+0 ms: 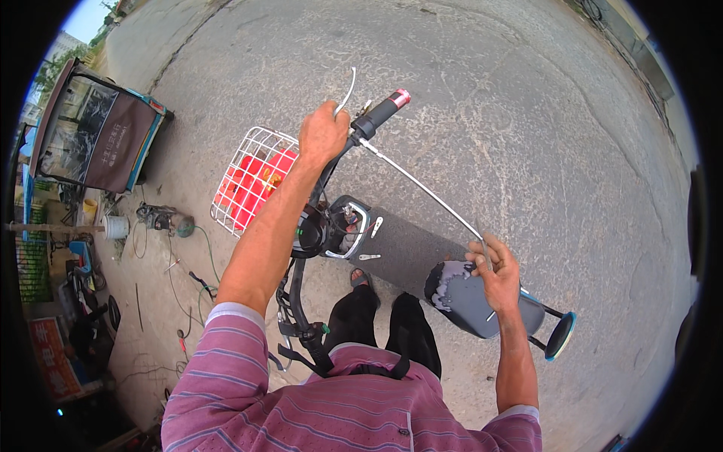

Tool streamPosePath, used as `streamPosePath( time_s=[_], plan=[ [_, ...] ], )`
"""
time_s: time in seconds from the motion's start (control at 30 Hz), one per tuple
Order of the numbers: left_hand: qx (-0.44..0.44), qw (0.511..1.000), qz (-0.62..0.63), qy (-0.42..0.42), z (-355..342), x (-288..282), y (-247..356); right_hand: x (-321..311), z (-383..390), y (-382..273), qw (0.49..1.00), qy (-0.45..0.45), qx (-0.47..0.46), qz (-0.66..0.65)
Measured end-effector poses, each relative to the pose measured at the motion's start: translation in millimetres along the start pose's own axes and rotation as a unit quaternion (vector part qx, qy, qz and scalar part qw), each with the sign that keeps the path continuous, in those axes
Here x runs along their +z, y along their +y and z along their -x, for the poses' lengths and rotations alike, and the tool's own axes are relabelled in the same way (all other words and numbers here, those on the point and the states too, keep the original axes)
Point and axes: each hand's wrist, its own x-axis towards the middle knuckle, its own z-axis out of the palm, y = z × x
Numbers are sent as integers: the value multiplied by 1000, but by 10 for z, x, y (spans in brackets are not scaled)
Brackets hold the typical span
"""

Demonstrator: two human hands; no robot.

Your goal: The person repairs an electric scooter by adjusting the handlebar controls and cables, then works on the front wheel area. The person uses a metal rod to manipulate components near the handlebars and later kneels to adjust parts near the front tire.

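Left hand [324, 137], upper centre: fingers curled about the brake lever [348, 90]. Slim silver rod [423, 188] slants from beside black handlebar grip [380, 113] to right of centre; likely stiff, light, slick; hold near lower end. Right hand [498, 275] pinching it there.

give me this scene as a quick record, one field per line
left hand: at the silver lever by the handlebar, fingers partly hidden
right hand: holding a thin silver rod
rod's far end: near the black handlebar grip
vehicle: scooter, its dark seat worn at the front
basket: white wire, red items inside
background, left: brown-canopied vehicle, white bucket
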Motion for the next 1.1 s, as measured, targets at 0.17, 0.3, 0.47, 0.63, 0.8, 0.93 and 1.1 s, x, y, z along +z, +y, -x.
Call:
streamPosePath(
  time_s=[0.17,0.3,0.47,0.63,0.8,0.93,1.1],
  plan=[
    [2,1000,-6,7,-1,-4,-18,-91,-111,-6,998,-3,42,56],
    [4,1000,-10,14,0,12,-22,-33,-275,80,995,16,95,-2],
    [-2,1000,-2,6,10,-2,16,-103,-396,317,980,3,159,-119],
    [18,1000,-5,24,6,7,-5,57,-462,158,961,63,240,-124],
    [-1,1000,8,17,3,6,4,32,-315,242,990,54,88,-101],
    [7,1000,6,18,-12,33,-38,73,-123,119,999,33,-23,-1],
    [12,1000,9,16,0,5,-17,-170,-247,218,950,-98,181,-235]
  ],
)
